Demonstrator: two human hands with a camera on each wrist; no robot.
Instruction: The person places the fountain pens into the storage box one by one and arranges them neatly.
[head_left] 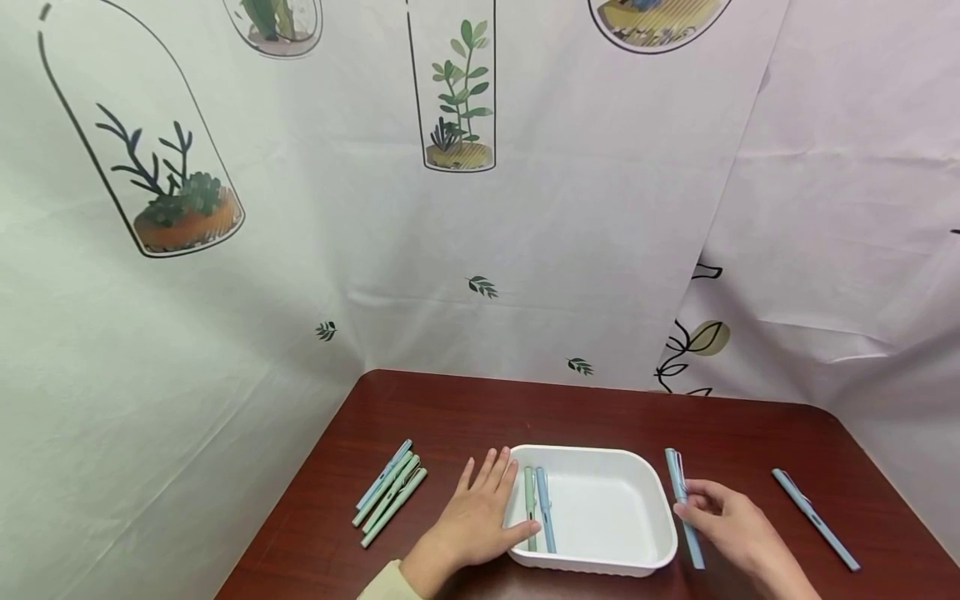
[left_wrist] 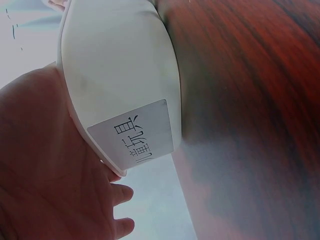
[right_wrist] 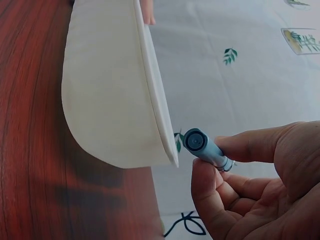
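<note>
A white plastic tray (head_left: 607, 510) stands on the table, and a green pen (head_left: 530, 500) and a light blue pen (head_left: 545, 512) lie side by side along its left inside. My left hand (head_left: 476, 518) rests on the tray's left rim with its fingers straight. In the left wrist view the palm lies against that rim, near a label with printed characters (left_wrist: 132, 137). Just off the tray's right side, my right hand (head_left: 727, 521) pinches another light blue pen (head_left: 693, 542) between thumb and fingers. The right wrist view shows this pen end-on, at rim height.
On the left part of the dark red table (head_left: 450, 408) lies a small group of green and blue pens (head_left: 390, 492). One more blue pen (head_left: 816, 518) lies at the far right. A white patterned cloth (head_left: 555, 217) hangs behind the table.
</note>
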